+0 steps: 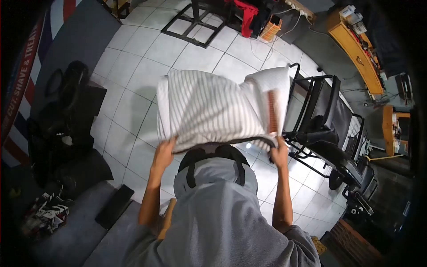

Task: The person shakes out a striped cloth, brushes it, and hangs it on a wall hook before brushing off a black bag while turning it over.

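Note:
A white barber cape (209, 98) with thin grey stripes and a dark edging is spread out in front of me above the tiled floor. My left hand (165, 152) grips its near left corner, fingers closed on the fabric. At the near right corner, my right hand (279, 153) is closed on the dark-edged hem. A plainer white part of the cape bears a blurred reddish-brown, comb-like mark on the right. The fabric bulges upward and hides the floor beneath it.
Black metal-framed chairs (327, 111) stand close on the right. A wooden drawer unit (362, 60) is at the back right, and a black square floor stand (180, 33) at the back. To the left are a dark padded chair (73, 167) and a striped sign (22, 84).

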Tool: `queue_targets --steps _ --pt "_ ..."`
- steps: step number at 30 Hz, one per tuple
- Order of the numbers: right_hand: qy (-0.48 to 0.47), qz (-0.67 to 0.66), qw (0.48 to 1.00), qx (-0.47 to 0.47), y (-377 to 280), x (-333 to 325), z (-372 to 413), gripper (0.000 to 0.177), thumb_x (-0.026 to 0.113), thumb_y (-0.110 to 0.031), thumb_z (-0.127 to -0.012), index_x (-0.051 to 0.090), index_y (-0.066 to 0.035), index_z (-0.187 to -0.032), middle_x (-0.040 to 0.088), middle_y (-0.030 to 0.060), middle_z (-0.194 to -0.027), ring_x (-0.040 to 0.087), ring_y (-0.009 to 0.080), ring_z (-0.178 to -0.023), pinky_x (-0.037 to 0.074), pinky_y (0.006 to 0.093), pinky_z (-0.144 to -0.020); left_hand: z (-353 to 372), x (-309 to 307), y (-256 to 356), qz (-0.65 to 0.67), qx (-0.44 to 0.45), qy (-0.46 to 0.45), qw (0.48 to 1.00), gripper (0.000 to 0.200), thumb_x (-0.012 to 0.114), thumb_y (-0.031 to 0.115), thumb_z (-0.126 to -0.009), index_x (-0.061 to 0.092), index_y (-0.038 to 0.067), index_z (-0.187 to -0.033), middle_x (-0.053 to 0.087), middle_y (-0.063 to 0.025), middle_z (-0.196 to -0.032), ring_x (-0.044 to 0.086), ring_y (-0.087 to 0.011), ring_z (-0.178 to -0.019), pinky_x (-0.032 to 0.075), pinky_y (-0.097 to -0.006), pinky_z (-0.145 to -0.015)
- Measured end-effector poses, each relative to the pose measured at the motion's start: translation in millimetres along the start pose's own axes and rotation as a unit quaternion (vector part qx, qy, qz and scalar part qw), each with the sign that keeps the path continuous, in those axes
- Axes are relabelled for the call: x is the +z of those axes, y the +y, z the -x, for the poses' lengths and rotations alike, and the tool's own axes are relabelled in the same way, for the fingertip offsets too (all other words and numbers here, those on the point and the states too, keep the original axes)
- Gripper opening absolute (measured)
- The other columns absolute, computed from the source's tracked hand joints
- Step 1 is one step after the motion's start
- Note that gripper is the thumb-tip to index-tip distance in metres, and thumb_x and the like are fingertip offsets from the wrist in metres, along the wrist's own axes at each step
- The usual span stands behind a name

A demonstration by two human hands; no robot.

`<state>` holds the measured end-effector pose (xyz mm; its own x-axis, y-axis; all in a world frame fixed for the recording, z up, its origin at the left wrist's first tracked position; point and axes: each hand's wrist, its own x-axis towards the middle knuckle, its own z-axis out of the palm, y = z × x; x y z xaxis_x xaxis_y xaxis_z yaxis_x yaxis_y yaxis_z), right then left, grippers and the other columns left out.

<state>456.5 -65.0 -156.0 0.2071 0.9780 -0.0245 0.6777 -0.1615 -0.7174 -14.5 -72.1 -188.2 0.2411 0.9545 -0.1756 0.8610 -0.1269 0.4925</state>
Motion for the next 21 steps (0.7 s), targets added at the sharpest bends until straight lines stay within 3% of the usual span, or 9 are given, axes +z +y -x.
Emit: queue_targets --steps 2,3,4,6,10,12,13,16,21 --pt "-0.27 0.064 0.945 0.173 22 14 32 0.038 0.052 -0.014 -0.067 0.064 0.003 -0.099 0.063 0.0303 -0.09 0.063 0.0388 -0.09 0.047 0.0432 -0.082 52 31 -32 -0.001 -0.026 -0.083 0.996 0.051 0.058 -0.003 -0.067 0.059 0.006 -0.118 0.059 -0.0217 -0.095 0.056 -0.0402 -0.088 0.046 -0.044 -0.077" --pt "-0.295 0.098 0.944 0.114 50 18 52 0.034 0.056 -0.017 -0.068 0.065 0.004 -0.093 0.062 0.0304 -0.081 0.065 0.033 -0.082 0.048 0.0421 -0.075 65 32 -36 0.024 -0.034 -0.09 0.995 0.046 0.058 -0.002 -0.069 0.061 0.007 -0.114 0.059 -0.0213 -0.095 0.056 -0.0404 -0.087 0.045 -0.0438 -0.076" --pt "-0.361 0.066 0.904 0.219 36 9 60 0.035 0.059 -0.02 -0.069 0.064 0.005 -0.092 0.064 0.0243 -0.078 0.065 0.0261 -0.075 0.048 0.039 -0.067 75 32 -39 0.048 -0.041 -0.098 0.993 0.042 0.057 -0.002 -0.07 0.063 0.007 -0.11 0.058 -0.0208 -0.094 0.056 -0.0406 -0.086 0.045 -0.0435 -0.076" --pt "-0.359 -0.025 0.9 0.245 42 13 84 0.043 0.061 -0.024 -0.07 0.062 0.007 -0.099 0.066 0.0153 -0.078 0.061 0.0199 -0.071 0.046 0.0363 -0.062 75 30 -38 0.071 -0.064 -0.09 0.991 0.035 0.056 0.0 -0.071 0.066 0.007 -0.104 0.058 -0.0197 -0.094 0.056 -0.0402 -0.086 0.045 -0.043 -0.075" --pt "-0.33 -0.302 0.838 0.313 33 17 90 0.06 0.053 -0.045 -0.09 0.054 0.005 -0.122 0.063 0.0098 -0.109 0.058 0.0172 -0.096 0.046 0.0291 -0.084 73 23 -16 0.036 -0.035 -0.06 0.997 0.025 0.055 0.002 -0.072 0.067 0.005 -0.094 0.06 -0.0174 -0.094 0.055 -0.0378 -0.095 0.044 -0.0434 -0.082" --pt "-0.302 -0.433 0.684 0.504 38 19 91 0.065 0.04 -0.053 -0.095 0.051 0.003 -0.126 0.059 0.0117 -0.118 0.055 0.0168 -0.105 0.042 0.0287 -0.094 81 39 -46 0.021 0.05 -0.106 0.993 0.025 0.054 0.002 -0.074 0.067 0.005 -0.095 0.061 -0.0179 -0.095 0.053 -0.0384 -0.1 0.041 -0.0439 -0.089" --pt "-0.335 -0.404 0.675 0.52 43 21 90 0.066 0.043 -0.053 -0.094 0.051 0.003 -0.127 0.059 0.0124 -0.118 0.055 0.0175 -0.106 0.042 0.029 -0.093 82 39 -45 0.026 0.106 -0.083 0.991 0.026 0.055 -0.001 -0.07 0.067 0.004 -0.093 0.064 -0.0186 -0.093 0.056 -0.0382 -0.096 0.044 -0.0434 -0.085" --pt "-0.478 -0.147 0.738 0.453 80 27 104 0.06 0.048 -0.05 -0.091 0.055 0.002 -0.122 0.064 0.0091 -0.11 0.061 0.018 -0.094 0.049 0.0297 -0.082 97 31 -35 0.024 -0.038 -0.35 0.936 0.015 0.057 0.004 -0.073 0.064 0.006 -0.087 0.065 -0.02 -0.092 0.06 -0.038 -0.091 0.049 -0.046 -0.074" --pt "-0.54 -0.089 0.724 0.421 124 51 136 0.054 0.055 -0.044 -0.087 0.06 0.002 -0.116 0.064 0.0136 -0.106 0.06 0.0193 -0.09 0.047 0.0316 -0.081 103 19 -5 0.192 -0.217 -0.45 0.845 0.049 0.06 0.032 -0.083 0.05 0.009 -0.125 0.065 -0.0237 -0.091 0.062 -0.0418 -0.086 0.048 -0.0463 -0.077"
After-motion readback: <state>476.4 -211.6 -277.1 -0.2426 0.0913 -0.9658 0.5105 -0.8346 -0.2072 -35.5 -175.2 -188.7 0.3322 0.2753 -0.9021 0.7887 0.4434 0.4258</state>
